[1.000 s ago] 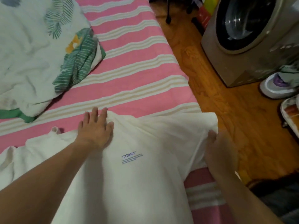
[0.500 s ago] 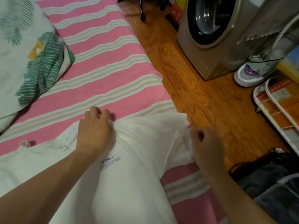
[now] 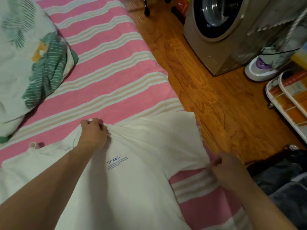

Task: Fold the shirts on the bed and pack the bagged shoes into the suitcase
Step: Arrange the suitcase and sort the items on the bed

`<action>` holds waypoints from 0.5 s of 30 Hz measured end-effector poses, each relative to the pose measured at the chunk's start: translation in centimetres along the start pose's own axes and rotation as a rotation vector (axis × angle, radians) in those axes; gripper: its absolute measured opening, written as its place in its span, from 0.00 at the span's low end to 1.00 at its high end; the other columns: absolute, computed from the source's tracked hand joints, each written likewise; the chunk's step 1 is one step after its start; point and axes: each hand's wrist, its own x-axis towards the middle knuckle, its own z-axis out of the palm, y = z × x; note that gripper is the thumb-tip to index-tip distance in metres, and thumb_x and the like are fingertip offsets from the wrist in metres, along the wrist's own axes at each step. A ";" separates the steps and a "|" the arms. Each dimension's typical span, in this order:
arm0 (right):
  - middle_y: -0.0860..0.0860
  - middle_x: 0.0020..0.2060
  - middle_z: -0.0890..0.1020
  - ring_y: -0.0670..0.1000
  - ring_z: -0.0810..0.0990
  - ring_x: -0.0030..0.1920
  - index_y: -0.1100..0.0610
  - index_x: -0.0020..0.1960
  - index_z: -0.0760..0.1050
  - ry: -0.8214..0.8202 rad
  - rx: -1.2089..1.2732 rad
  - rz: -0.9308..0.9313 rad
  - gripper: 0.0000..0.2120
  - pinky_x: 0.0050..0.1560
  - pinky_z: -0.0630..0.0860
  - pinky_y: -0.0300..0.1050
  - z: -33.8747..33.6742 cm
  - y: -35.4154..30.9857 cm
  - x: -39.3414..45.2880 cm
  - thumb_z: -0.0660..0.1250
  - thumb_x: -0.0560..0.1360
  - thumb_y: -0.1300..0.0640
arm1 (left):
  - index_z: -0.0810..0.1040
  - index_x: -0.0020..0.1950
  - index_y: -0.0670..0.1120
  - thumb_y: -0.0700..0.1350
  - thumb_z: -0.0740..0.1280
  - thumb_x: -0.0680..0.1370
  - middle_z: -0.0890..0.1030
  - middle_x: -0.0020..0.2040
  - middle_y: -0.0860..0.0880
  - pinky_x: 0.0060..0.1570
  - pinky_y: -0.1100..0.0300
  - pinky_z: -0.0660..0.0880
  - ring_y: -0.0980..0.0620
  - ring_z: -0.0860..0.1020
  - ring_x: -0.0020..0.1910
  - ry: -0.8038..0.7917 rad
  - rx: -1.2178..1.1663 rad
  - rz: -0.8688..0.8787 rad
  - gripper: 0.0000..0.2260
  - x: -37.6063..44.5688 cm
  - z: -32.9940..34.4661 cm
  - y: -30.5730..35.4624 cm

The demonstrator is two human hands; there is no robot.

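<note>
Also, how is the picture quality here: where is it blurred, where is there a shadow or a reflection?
Head view: the right hand is smeared by motion blur, while the left hand and the blue print on the white shirt stay fairly sharp; the left arm casts a soft shadow on the shirt; the washing machine door glass shows pale reflections; the wide lens bends the bed stripes.

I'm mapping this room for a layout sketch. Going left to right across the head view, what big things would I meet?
Leaf-print quilt → left hand gripping the white shirt → right hand pinching its sleeve → washing machine → white wire rack.
</note>
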 end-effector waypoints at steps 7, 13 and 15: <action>0.54 0.68 0.73 0.54 0.74 0.64 0.52 0.73 0.68 0.230 0.212 -0.197 0.22 0.61 0.74 0.52 -1.3 -7.8 4.2 0.63 0.81 0.48 | 0.73 0.66 0.51 0.33 0.53 0.81 0.79 0.51 0.37 0.40 0.46 0.81 0.38 0.80 0.43 -0.041 -0.391 -0.114 0.19 1.1 -1.4 -1.0; 0.48 0.39 0.75 0.51 0.75 0.40 0.51 0.43 0.72 0.173 0.084 -0.374 0.10 0.35 0.67 0.40 -1.1 -10.5 8.2 0.68 0.79 0.49 | 0.72 0.67 0.45 0.41 0.63 0.81 0.79 0.54 0.38 0.42 0.51 0.78 0.43 0.80 0.40 0.163 -0.162 -0.026 0.14 0.0 -2.1 -1.8; 0.48 0.38 0.75 0.48 0.74 0.38 0.53 0.45 0.72 0.292 0.215 -0.471 0.08 0.33 0.66 0.41 -1.9 -10.8 7.7 0.67 0.79 0.50 | 0.71 0.63 0.43 0.41 0.67 0.80 0.77 0.53 0.43 0.44 0.54 0.74 0.48 0.76 0.42 0.189 -0.184 -0.014 0.13 -0.4 -1.9 -2.0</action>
